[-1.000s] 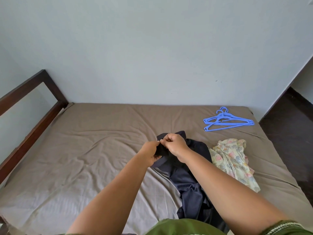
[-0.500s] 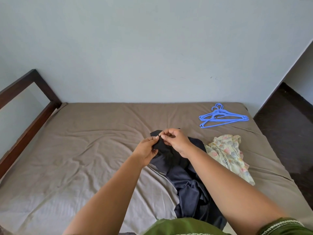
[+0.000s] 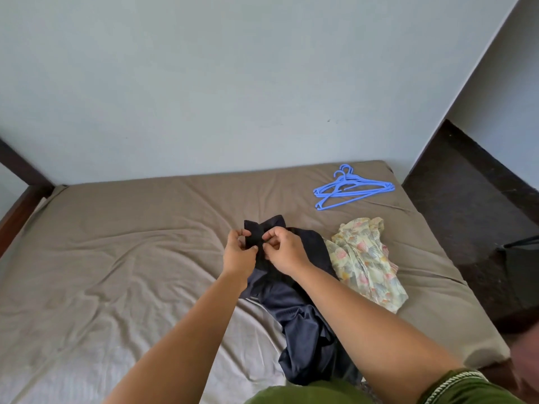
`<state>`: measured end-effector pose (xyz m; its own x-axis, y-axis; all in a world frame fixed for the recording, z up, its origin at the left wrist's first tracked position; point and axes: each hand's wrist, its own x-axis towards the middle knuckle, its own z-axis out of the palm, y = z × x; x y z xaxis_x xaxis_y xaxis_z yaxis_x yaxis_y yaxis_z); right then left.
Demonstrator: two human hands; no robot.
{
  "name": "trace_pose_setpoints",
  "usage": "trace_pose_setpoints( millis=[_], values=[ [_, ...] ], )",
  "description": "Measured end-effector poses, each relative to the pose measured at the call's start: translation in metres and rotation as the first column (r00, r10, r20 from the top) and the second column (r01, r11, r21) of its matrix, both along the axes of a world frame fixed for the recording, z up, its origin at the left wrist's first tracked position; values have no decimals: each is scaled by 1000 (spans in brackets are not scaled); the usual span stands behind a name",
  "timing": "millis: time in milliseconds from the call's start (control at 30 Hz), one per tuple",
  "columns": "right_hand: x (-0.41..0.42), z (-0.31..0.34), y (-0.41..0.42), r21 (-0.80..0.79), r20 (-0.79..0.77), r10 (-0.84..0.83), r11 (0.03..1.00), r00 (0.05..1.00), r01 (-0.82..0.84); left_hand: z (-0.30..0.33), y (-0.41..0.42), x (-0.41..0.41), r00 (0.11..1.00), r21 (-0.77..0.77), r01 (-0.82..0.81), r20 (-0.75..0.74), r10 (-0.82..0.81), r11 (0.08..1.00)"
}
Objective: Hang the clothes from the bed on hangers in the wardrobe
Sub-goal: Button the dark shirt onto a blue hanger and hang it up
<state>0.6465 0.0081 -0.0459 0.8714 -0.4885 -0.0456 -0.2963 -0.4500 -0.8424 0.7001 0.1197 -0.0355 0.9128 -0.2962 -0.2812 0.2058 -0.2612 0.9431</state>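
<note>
Both hands, left hand (image 3: 239,253) and right hand (image 3: 284,250), pinch the dark shirt (image 3: 303,304) at its top edge. It looks limp and slippery; best gripped at the shoulders.

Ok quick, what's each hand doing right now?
Left hand: pinching the top of the dark garment.
Right hand: pinching the same dark garment beside it.
</note>
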Motion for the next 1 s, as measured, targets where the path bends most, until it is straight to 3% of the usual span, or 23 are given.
trace_pose_setpoints(
  millis=[67, 133, 233, 267, 300, 433, 567, 700, 833, 1000],
  values=[
    [-5, -9, -12, 8, -23, 44, 999, 999, -44, -7, -10, -2, 982, 258, 1, 183, -50, 966],
    [-9, -16, -32, 8, -53, 83, 997, 995, -82, -19, -11, 6, 963, 510, -58, 256, -87, 858],
    [-17, -31, -79, -15, -112, 18, 1000, 994, -20, -45, -5, 24, 991, 849, -94, 130, -33, 519],
    [-20, -37, -97, -19, -132, -23, 1000, 991, 21, -53, -7, 27, 996, 890, -75, 87, -5, 451],
    [-23, -44, -114, -29, -150, -62, 998, 987, 58, -60, -12, 27, 999, 897, -50, 53, 5, 439],
    [-22, -73, -173, -36, -232, -164, 986, 959, 160, -82, -68, 14, 968, 833, 152, -17, -250, 532],
    [0, -102, -228, -95, -256, -160, 986, 953, 141, -97, -149, 14, 885, 725, 291, 44, -464, 624],
    [45, -158, -285, -179, -327, -131, 981, 936, 74, -133, -230, 42, 883, 603, 348, 46, -467, 718],
    [86, -199, -320, -226, -383, -127, 973, 915, 41, -169, -263, 60, 849, 609, 381, 67, -524, 696],
    [145, -290, -374, -369, -513, -67, 917, 856, -149, -256, -291, 102, 865, 583, 362, 82, -495, 728]
  ],
)
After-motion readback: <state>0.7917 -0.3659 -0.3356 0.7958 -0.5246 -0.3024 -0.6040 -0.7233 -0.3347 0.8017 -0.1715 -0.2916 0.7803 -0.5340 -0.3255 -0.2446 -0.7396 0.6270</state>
